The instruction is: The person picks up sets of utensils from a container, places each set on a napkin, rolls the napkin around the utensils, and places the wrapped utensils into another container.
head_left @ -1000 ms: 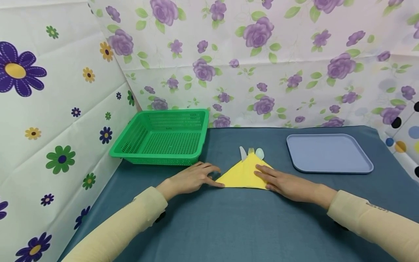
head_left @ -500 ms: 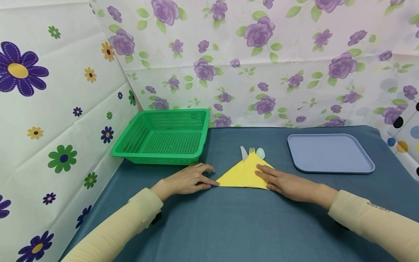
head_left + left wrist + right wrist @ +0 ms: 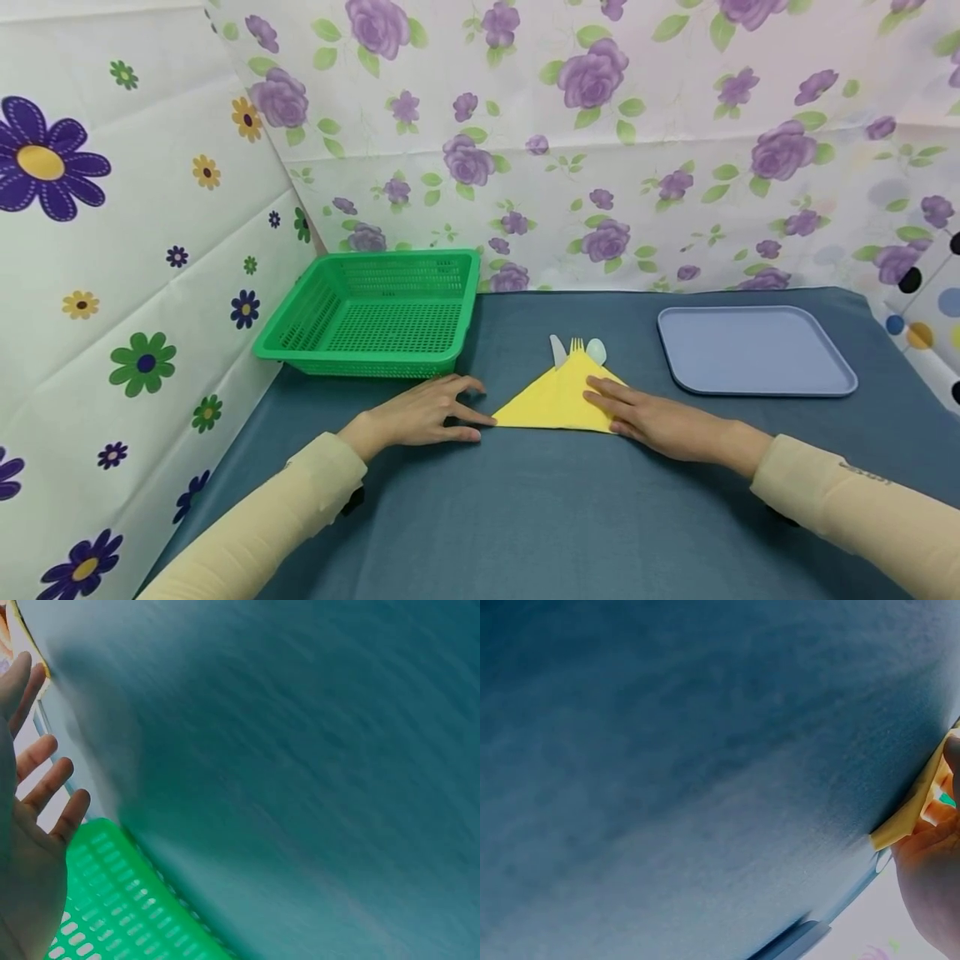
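Observation:
A yellow napkin (image 3: 543, 407), folded to a triangle, lies on the blue cloth. Out of its top stick a pale knife (image 3: 557, 350), a yellow fork (image 3: 577, 344) and a pale green spoon (image 3: 596, 351); their lower parts are covered. My left hand (image 3: 420, 414) has its fingers spread, the index fingertip touching the napkin's left corner. On the right side of the napkin rest the extended fingers of my right hand (image 3: 667, 423). The right wrist view catches only the napkin's edge (image 3: 909, 821) beside that hand. Spread fingers (image 3: 52, 784) show in the left wrist view.
Behind my left hand stands a green perforated basket (image 3: 360, 363). A light blue-grey tray (image 3: 757, 350) lies at the back right. Floral sheets (image 3: 525, 200) hang behind and to the left of the table.
My left hand has slid left, from a thumb-and-finger touch at the napkin's left corner to spread fingers with only the index at its tip. The right hand has stayed put.

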Action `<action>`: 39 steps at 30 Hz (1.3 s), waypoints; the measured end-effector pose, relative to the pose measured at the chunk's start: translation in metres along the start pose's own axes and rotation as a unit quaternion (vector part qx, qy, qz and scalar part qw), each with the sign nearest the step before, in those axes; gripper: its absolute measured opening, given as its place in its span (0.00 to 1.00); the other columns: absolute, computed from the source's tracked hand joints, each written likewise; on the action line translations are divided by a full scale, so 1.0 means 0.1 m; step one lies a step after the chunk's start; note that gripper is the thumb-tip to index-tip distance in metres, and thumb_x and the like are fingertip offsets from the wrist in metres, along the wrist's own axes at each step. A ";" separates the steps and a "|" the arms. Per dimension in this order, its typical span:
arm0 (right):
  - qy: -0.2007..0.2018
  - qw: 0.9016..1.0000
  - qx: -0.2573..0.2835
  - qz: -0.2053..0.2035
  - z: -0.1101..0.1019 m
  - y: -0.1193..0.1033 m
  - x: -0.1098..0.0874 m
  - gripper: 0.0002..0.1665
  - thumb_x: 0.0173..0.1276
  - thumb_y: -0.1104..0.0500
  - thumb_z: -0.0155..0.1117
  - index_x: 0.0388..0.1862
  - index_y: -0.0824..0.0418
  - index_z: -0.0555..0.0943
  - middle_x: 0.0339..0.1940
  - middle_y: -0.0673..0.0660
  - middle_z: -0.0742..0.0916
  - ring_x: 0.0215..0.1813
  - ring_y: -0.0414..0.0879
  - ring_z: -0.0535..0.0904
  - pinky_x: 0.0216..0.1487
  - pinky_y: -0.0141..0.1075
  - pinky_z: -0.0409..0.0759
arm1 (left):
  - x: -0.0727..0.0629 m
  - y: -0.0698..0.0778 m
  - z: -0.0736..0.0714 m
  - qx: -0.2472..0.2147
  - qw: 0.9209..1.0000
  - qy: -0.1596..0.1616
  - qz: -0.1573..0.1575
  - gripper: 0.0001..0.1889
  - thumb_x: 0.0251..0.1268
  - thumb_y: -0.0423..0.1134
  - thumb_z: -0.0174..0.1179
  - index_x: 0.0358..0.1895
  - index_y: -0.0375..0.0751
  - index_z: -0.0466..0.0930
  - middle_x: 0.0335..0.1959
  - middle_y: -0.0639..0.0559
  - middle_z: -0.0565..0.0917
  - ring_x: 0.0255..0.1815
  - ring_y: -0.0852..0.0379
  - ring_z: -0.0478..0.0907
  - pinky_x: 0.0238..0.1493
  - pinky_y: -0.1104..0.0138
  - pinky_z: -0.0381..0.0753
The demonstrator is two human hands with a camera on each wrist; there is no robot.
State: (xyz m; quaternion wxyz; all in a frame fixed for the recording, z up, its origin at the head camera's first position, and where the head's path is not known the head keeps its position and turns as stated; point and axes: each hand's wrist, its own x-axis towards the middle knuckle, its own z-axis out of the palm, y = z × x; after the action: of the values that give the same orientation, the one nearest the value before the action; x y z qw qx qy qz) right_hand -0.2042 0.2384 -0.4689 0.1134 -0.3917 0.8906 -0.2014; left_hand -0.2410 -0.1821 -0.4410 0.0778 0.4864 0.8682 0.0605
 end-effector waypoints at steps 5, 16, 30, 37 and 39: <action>0.003 1.000 -0.001 -0.006 0.00 0.00 0.00 0.36 0.87 0.51 0.49 0.88 0.49 0.52 0.88 0.54 0.52 0.85 0.55 0.51 0.75 0.58 0.67 | 0.18 0.16 -0.04 -0.023 0.999 0.030 0.000 0.21 0.81 0.58 0.54 0.67 0.58 0.84 0.74 0.48 0.71 0.73 0.51 0.69 0.73 0.53 0.69; 0.002 1.000 -0.009 -0.002 0.02 -0.01 0.01 0.35 0.88 0.49 0.47 0.88 0.50 0.53 0.88 0.54 0.52 0.85 0.57 0.53 0.74 0.59 0.68 | 0.84 0.55 0.05 -0.002 1.000 -0.011 -0.003 0.36 0.85 0.61 0.39 0.86 0.48 0.48 0.87 0.50 0.47 0.86 0.53 0.44 0.84 0.56 0.48; -0.008 1.000 -0.011 0.002 -0.04 -0.01 0.01 0.35 0.88 0.49 0.46 0.88 0.50 0.52 0.88 0.54 0.52 0.85 0.56 0.52 0.75 0.59 0.66 | 1.06 0.48 0.15 -0.023 0.997 -0.059 -0.042 0.35 0.87 0.58 0.37 0.87 0.50 0.41 0.87 0.56 0.41 0.86 0.61 0.37 0.84 0.54 0.42; -0.012 1.000 -0.011 0.004 -0.03 0.01 0.01 0.35 0.88 0.48 0.46 0.88 0.49 0.52 0.88 0.53 0.52 0.85 0.56 0.53 0.75 0.58 0.67 | 1.13 0.57 0.04 -0.002 0.997 -0.068 -0.026 0.35 0.86 0.52 0.45 0.86 0.44 0.46 0.87 0.52 0.45 0.86 0.56 0.43 0.84 0.60 0.47; -0.013 1.000 -0.012 0.005 -0.02 0.01 0.01 0.35 0.88 0.48 0.46 0.88 0.49 0.52 0.88 0.53 0.52 0.85 0.56 0.54 0.74 0.58 0.68 | 1.15 0.60 0.01 -0.006 0.997 -0.073 -0.025 0.35 0.86 0.50 0.48 0.86 0.42 0.48 0.87 0.50 0.46 0.86 0.55 0.44 0.83 0.62 0.50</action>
State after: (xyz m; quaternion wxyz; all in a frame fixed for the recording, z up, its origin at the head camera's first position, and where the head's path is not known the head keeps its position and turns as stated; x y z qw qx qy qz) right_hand -0.2063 0.2393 -0.4680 0.1210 -0.3908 0.8935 -0.1849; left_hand -0.2503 -0.0529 -0.4401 0.1450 0.4674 0.8716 0.0284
